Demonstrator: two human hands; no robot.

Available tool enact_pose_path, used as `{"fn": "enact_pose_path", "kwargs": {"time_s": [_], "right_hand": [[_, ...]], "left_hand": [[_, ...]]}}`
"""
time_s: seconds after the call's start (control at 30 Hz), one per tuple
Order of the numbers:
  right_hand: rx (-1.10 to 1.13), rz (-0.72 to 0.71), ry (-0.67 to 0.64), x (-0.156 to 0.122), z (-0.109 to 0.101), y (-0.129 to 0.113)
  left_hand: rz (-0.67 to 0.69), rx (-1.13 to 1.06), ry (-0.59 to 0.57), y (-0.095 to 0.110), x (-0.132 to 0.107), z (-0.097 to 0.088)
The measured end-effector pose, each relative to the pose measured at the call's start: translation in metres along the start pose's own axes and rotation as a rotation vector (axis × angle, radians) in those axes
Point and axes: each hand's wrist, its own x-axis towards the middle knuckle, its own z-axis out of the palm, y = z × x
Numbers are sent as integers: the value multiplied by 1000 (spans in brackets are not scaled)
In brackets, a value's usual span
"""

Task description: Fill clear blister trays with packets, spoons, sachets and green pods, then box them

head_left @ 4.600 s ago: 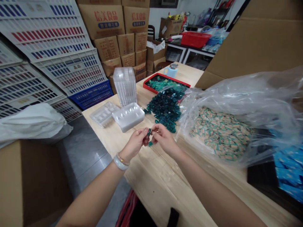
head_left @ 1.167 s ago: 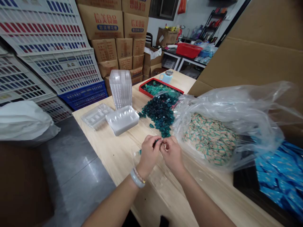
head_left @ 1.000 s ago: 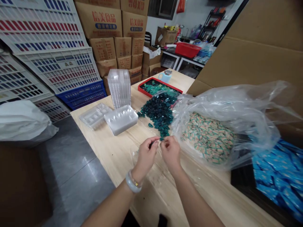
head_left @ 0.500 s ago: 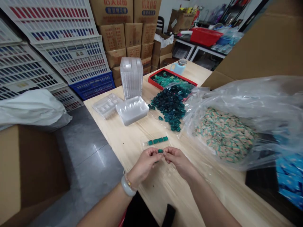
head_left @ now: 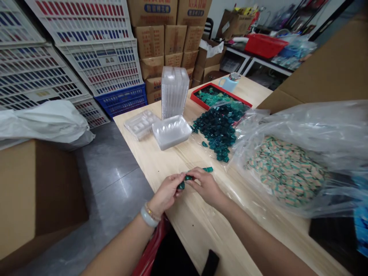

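Grey tile floor [head_left: 112, 161], stacked cardboard cartons [head_left: 161, 46]

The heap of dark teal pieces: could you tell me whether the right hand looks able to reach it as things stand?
Probably yes: the right hand is close in front of the heap of dark teal pieces, and only a few loose pieces lie between them.

Place: packing storeroom, small-goods trade. Evidence: printed cardboard cartons [head_left: 156, 42] stacked at 11 o'clock; plastic crates [head_left: 97, 65] piled at 10 o'clock; wooden work table [head_left: 161, 165] at 12 o'clock, bearing stacked clear plastic trays [head_left: 173, 92] and heaped teal pieces [head_left: 217, 132]; bulging plastic bag [head_left: 287, 130] of small packets at 3 o'clock; red basket [head_left: 266, 45] on a white-framed bench at 1 o'clock; grey tile floor [head_left: 115, 153] at 9 o'clock.
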Motion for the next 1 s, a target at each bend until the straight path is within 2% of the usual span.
{"fn": "enact_pose_path", "kwargs": {"time_s": [0.07,0.13,0.23,0.4,0.67,0.8,0.93,1.0], "right_hand": [[-251,-29,-39,11,3,5],[-478,-47,-130,19,9,11],[-611,-48,-221,24,15,17],[-575,-15,-233,24,12,22],[-763,-146,-298,30,13,20],[-628,-62,-209,24,13,23],[-511,-16,-158,17,11,25],[-461,9,-71,8,8,20]], "left_hand": [[87,-24,47,6,1,-6],[143,-56,44,9,0,-12],[182,-2,56,8,-3,-20],[247,250,125,-2,-4,-25],[323,738,102,-16,14,-16],[342,713,105,-15,14,-15],[319,501,80,-10,9,-11],[318,402,95,-6,5,-5]]}}
